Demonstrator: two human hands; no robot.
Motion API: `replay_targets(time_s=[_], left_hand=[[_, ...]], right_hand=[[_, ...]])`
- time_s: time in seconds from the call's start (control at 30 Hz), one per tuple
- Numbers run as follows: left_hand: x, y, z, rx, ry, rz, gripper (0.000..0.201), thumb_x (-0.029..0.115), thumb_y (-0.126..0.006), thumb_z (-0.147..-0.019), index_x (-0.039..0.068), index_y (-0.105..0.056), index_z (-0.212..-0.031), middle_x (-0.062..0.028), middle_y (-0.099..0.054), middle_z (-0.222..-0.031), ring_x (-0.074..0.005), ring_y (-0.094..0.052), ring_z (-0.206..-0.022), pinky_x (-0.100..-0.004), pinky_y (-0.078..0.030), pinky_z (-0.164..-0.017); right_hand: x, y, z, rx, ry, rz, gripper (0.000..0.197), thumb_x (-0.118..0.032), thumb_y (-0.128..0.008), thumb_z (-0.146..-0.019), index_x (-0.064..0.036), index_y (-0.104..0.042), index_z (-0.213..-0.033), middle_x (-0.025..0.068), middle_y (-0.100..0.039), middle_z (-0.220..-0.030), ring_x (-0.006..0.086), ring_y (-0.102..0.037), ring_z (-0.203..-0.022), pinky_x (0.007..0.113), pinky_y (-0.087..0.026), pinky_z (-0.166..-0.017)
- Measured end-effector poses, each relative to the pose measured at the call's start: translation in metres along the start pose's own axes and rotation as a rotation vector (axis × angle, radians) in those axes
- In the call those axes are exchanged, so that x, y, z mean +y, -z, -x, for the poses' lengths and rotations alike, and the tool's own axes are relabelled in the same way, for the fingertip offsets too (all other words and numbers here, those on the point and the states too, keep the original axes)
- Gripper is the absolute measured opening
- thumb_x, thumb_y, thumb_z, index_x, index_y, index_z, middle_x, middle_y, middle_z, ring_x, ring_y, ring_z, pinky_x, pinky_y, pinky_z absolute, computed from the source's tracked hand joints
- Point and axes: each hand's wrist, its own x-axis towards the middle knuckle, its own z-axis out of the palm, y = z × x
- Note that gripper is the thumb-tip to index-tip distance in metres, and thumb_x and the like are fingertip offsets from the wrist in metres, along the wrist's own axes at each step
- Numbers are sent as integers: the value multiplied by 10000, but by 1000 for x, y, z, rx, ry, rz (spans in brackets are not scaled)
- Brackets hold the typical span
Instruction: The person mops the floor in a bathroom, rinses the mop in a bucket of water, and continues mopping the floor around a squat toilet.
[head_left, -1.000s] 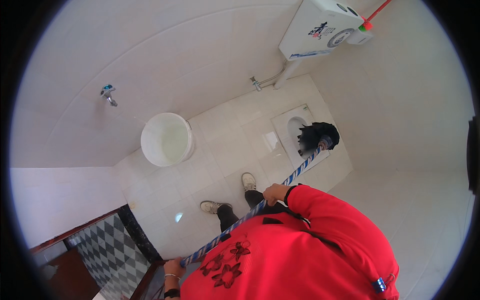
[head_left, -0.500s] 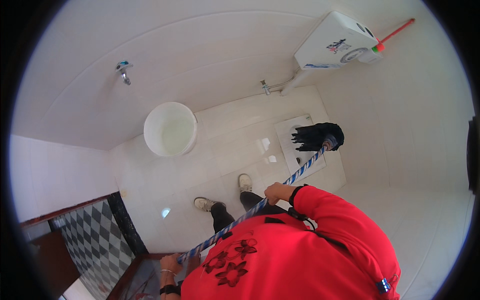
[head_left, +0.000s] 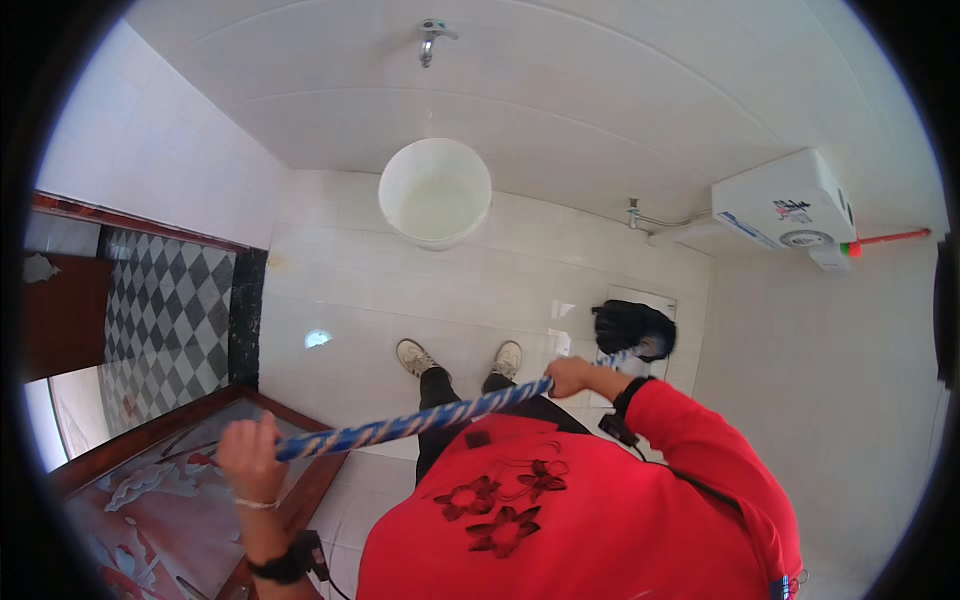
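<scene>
A mop with a blue-and-white striped handle (head_left: 400,428) slants across my front. My left hand (head_left: 250,455) is closed round the handle's upper end at the left. Further down the pole, my right hand (head_left: 568,377) wraps round it near my waist. The mop's dark, stringy head (head_left: 634,328) hangs over the white squat toilet (head_left: 655,300) at the right and hides much of it. Whether the strands touch the toilet I cannot tell.
A white bucket (head_left: 436,192) with liquid in it stands by the far wall, below a tap (head_left: 432,42). A cistern (head_left: 785,205) hangs at the right, beside a red-handled brush (head_left: 893,238). A framed door (head_left: 160,490) stands at the left, near a checkered floor (head_left: 170,300).
My view has swung to the right. My left hand has raised the handle's end up and out to the left, so the pole lies flatter. Both hands keep their hold.
</scene>
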Motion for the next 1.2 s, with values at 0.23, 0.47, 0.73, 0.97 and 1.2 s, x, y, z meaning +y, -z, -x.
replay_targets(time_s=[0.23, 0.47, 0.73, 0.97, 1.2], left_hand=[[143, 187, -102, -96, -466, -247, 194, 29, -572, -643, 71, -561, -832, -17, -330, -557, -146, -366, -469, -274, -299, -398], [150, 172, -123, 6, -407, 441, 311, 150, -692, -508, 42, -527, -748, -82, -541, -731, -200, -500, -575, -285, -424, -540], [57, 18, 32, -181, 624, 582, 311, 125, -584, -694, 59, -531, -993, -112, -557, -645, -221, -538, -562, -307, -432, -535], [91, -146, 254, -969, 771, 523, 383, 251, -612, -648, 82, -545, -985, -131, -607, -752, -269, -589, -734, -326, -468, -695], [113, -135, 207, -728, 976, 847, 319, 170, -565, -703, 68, -526, -1003, -95, -608, -668, -167, -593, -576, -288, -476, -578]], right_hand=[[30, 3, -1, 371, 394, -261, 188, -206, -617, -575, -77, -581, -708, 143, -574, -692, 321, -552, -667, 382, -438, -597], [70, -21, -17, 701, 465, -441, 178, -194, -631, -623, -57, -523, -662, 131, -543, -640, 260, -527, -603, 344, -414, -555], [110, 42, 152, 903, 304, -812, 185, -78, -592, -705, -44, -463, -575, 19, -484, -575, 110, -459, -557, 247, -382, -534], [58, 128, 263, 1157, 548, -1087, 178, -79, -537, -717, -90, -376, -641, -20, -339, -487, 78, -324, -426, 211, -247, -403], [-30, 247, 396, 1255, 994, -931, 166, -123, -442, -792, -95, -341, -663, -41, -246, -431, 71, -227, -356, 208, -251, -401]])
